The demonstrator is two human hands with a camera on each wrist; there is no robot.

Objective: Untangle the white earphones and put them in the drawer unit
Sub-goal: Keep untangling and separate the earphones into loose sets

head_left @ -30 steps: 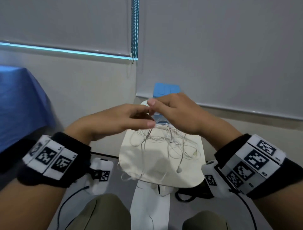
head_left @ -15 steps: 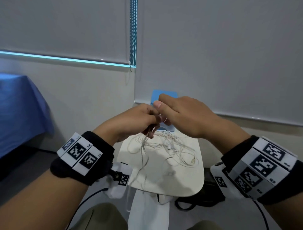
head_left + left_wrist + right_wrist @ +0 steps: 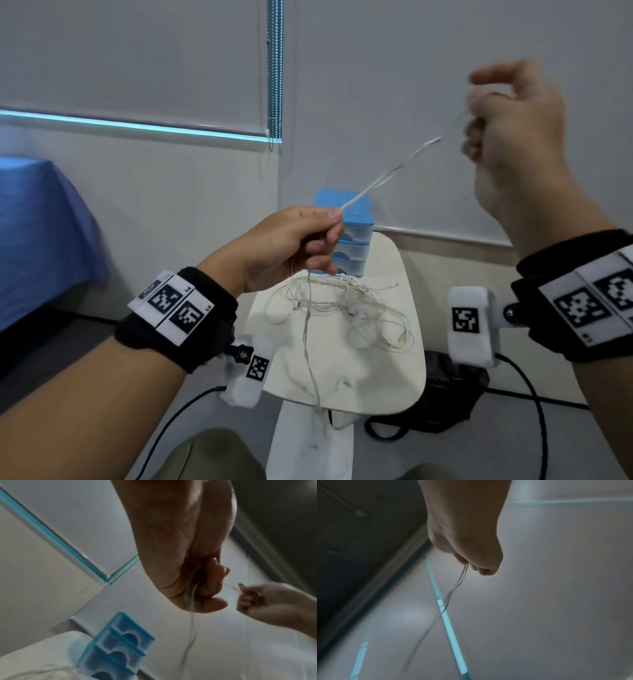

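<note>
A tangle of white earphones lies on a small cream table. My left hand is above the tangle with its fingers curled round the cable, and a loose strand hangs from it past the table's front edge. A taut length of cable runs up and to the right to my right hand, raised high and blurred, which pinches the cable's end. The blue drawer unit stands at the table's far end, just behind my left hand, its drawers pushed in.
Grey roller blinds with a bead chain fill the wall ahead. A blue cloth covers something at the left. Black cables and a dark bag lie on the floor right of the table. My knees show at the bottom edge.
My hands were together over the tangle. Now the right hand has swung up and to the right, drawing a length of cable taut from the left hand, which holds its place.
</note>
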